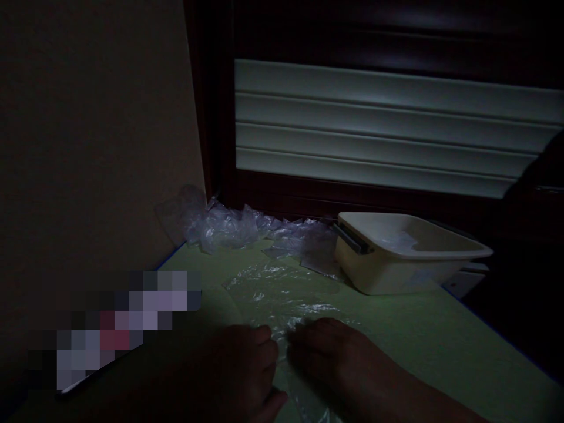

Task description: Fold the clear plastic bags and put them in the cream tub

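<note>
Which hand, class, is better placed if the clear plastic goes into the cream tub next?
Probably the right hand: it is at the clear plastic and nearer the cream tub, ahead and to its right. The left hand lies farther off and might have to reach past the right.

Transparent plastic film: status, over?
Left hand, right hand at transparent plastic film; grip unclear. Film spread beyond both. Cream rectangular plastic bin beyond right hand.

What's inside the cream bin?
Inside the cream bin, a pale, bluish patch, probably thin plastic, shows against the inner side. The near wall covers the bottom, so anything lying lower can't be seen.
</note>
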The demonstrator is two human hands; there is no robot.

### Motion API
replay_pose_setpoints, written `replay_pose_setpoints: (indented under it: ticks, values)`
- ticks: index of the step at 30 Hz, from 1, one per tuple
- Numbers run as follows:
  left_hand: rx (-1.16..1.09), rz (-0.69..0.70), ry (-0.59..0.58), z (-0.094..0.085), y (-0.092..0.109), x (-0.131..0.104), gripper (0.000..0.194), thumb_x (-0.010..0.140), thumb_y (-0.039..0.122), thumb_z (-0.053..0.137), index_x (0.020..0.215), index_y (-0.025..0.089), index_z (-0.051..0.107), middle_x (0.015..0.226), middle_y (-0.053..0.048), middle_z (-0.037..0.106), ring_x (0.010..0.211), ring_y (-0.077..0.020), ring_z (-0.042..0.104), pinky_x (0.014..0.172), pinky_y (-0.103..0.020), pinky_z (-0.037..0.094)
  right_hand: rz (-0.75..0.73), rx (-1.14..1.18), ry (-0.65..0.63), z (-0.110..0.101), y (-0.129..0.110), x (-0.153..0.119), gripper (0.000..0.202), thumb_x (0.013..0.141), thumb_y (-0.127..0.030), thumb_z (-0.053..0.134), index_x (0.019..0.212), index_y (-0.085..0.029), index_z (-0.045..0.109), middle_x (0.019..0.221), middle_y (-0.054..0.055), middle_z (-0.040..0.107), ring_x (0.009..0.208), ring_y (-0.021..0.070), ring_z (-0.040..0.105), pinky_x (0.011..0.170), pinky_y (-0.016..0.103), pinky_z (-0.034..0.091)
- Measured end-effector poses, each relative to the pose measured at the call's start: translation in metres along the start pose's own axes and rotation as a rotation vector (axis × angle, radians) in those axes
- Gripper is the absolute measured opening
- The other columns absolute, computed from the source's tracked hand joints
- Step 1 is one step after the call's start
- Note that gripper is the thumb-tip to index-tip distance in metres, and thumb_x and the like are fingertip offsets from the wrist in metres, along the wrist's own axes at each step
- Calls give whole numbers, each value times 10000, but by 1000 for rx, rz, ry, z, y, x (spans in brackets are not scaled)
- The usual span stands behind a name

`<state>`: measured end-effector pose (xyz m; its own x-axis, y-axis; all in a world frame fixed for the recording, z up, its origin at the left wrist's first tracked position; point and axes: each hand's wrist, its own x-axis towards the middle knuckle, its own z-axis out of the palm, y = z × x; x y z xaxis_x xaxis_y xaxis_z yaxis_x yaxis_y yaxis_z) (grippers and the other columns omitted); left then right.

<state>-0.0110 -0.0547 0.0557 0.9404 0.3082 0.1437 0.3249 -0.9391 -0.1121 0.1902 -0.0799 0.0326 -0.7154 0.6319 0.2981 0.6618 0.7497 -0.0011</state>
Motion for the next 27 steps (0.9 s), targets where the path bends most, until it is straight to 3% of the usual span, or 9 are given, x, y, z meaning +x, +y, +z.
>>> replay_pose_setpoints:
  ticks: [5, 10, 15, 19, 23, 27]
  values:
    - [-74, -46, -25, -1, -3, -3, 230, 811, 312, 670, 668, 133, 650, 688, -20, 605, 647, -148, 535, 464, -263, 346, 85, 100, -139, -12, 10, -6, 224, 865, -52, 468, 888, -183, 648, 893, 25, 680, 771, 147, 623, 709, 240, 472]
    - [-109, -60, -10, 1, -4, -5, 237, 810, 292, 671, 636, 135, 634, 683, -17, 603, 666, -147, 539, 476, -257, 332, 111, 99, -230, -21, 19, -9, 238, 793, 12, 484, 818, -157, 650, 818, 26, 673, 689, 137, 603, 624, 222, 437]
    - [-53, -10, 86, 4, -3, -4, 201, 810, 246, 666, 642, 147, 615, 670, -1, 597, 638, -141, 519, 494, -278, 338, 171, 58, -225, -32, 16, -5, 234, 763, 28, 514, 811, -156, 650, 767, 22, 643, 648, 134, 568, 593, 225, 402]
    - [-15, -18, 118, 2, -1, -3, 192, 773, 228, 700, 632, 154, 593, 672, 12, 590, 622, -142, 491, 494, -288, 336, 164, 249, -191, -41, 5, -3, 266, 760, 22, 511, 886, -174, 639, 867, 26, 623, 749, 135, 551, 633, 207, 412]
    - [-46, -24, 39, -3, 3, -4, 85, 761, 188, 709, 776, 166, 628, 780, 18, 624, 698, -146, 520, 556, -267, 385, 151, 389, -166, -47, -2, -1, 275, 728, 47, 524, 873, -163, 628, 891, 27, 616, 748, 125, 543, 614, 190, 421]
    - [-66, -65, -15, -3, 3, -5, 98, 758, 204, 713, 813, 171, 638, 815, 15, 629, 743, -154, 536, 598, -260, 411, 150, 519, -228, -53, -4, 2, 313, 744, 63, 513, 891, -181, 642, 973, 28, 641, 887, 131, 577, 757, 199, 449]
